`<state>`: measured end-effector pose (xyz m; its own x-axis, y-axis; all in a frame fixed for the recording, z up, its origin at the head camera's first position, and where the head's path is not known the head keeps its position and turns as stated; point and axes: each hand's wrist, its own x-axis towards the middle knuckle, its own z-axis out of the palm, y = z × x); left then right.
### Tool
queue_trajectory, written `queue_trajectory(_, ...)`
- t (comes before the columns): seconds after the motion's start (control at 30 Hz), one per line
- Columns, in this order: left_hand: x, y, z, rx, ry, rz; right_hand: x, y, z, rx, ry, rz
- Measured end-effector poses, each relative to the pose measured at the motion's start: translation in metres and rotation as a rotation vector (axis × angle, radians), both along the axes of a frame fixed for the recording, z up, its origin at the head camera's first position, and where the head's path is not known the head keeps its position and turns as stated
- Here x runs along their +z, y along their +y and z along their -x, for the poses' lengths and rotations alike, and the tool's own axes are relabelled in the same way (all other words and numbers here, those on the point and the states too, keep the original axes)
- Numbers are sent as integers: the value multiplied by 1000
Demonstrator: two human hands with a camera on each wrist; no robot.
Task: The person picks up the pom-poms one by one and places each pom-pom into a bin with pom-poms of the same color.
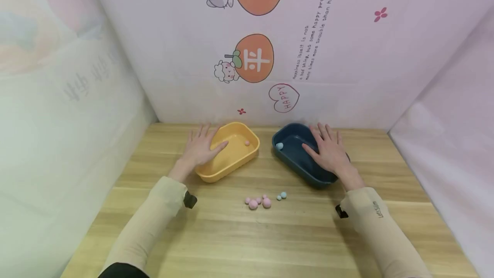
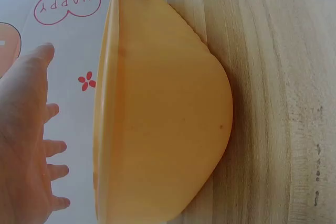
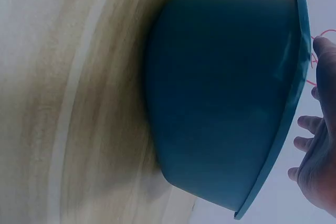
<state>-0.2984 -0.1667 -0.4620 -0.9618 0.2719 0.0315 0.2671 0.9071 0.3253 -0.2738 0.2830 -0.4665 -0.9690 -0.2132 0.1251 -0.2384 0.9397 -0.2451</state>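
With fingers spread and straight, my left hand (image 1: 199,147) is over the left side of a yellow tray (image 1: 231,151). One small pink ball (image 1: 247,143) lies inside that tray near its right end. My right hand (image 1: 329,153), also spread, is over the right side of a dark blue tray (image 1: 299,151), which contains a light blue ball (image 1: 279,146) at its left wall. Both hands hold nothing. In the left wrist view the left hand (image 2: 21,145) is beside the rim of the yellow tray (image 2: 163,103); the right wrist view has the right hand (image 3: 320,156) beside the dark blue tray (image 3: 220,87).
Several pink balls (image 1: 253,204) of different sizes are grouped on the wooden table (image 1: 247,243) in front of the trays. Two light blue balls (image 1: 283,194) sit just right of them. A printed white cloth (image 1: 332,102) rises behind the trays and along both sides.
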Motion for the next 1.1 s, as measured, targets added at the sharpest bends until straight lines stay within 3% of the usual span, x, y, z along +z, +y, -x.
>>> queue_trajectory(0.43,-1,-2,2,-1,2,-21,2,7,9,-4,-5,-5)
queue_trajectory(0.8,-5,-5,-4,-1,1,-19,4,2,7,18,7,15)
queue_trajectory(1.1,-11,-15,-18,4,-28,-36,8,-22,-10,93,41,160)
